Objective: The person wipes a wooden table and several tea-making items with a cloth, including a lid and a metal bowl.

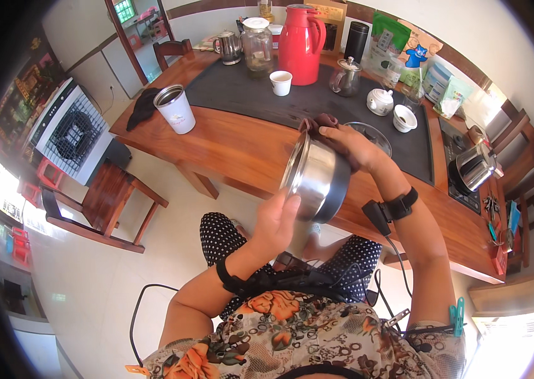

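A shiny stainless steel pot [322, 174] with a dark lower band is tilted on its side above the table's front edge. At its lower rim, my left hand [276, 221] grips it, thumb on the outer wall. Up at the far side, my right hand [356, 146] is closed on a dark brown cloth [317, 124], which is pressed against the pot's rim. The pot's inside faces left and is mostly hidden. Behind my right hand, a round glass lid [374, 136] lies on the dark mat, partly covered.
On the wooden table [235, 146] are a white tumbler [178, 114], a red thermos jug [300, 47], a glass jar [257, 50], a white cup [281, 83], a small teapot [380, 101] and a metal kettle [471, 169]. A wooden chair [100, 202] stands at left.
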The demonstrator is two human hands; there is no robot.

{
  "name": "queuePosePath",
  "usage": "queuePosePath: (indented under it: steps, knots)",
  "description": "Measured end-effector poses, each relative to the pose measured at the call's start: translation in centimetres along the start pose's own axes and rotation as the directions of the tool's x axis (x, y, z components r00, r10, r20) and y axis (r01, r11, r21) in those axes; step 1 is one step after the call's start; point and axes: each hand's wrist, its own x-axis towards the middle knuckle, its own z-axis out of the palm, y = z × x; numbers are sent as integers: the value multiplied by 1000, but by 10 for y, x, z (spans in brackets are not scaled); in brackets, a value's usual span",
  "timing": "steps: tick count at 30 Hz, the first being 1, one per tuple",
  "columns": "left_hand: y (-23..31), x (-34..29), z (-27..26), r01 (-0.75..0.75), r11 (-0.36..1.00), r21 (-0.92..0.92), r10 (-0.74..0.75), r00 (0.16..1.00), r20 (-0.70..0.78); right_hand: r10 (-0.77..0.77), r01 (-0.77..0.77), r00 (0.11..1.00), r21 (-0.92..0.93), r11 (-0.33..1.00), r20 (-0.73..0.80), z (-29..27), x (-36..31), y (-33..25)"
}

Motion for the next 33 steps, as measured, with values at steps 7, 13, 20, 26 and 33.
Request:
queuePosePath:
  steps: [7,13,20,26,33]
  knots:
    - [1,4,-3,62,997,52,-62,998,2,-585,375,808,-705,602,-70,52,-71,-33]
    - [-4,28,-13,169,980,-102,-155,980,126,-803,422,570,-900,109,171,83,-93,-34]
    - [-37,24,-23,68,978,-197,-24,975,221,-716,398,698,-827,396,-7,49,-66,-45]
    - [-52,22,-12,76,997,-21,-76,997,15,-770,392,637,-874,287,33,58,-63,-34]
    - [-15,35,-10,53,989,-140,-49,998,37,-786,341,551,-935,-96,281,89,-94,-25]
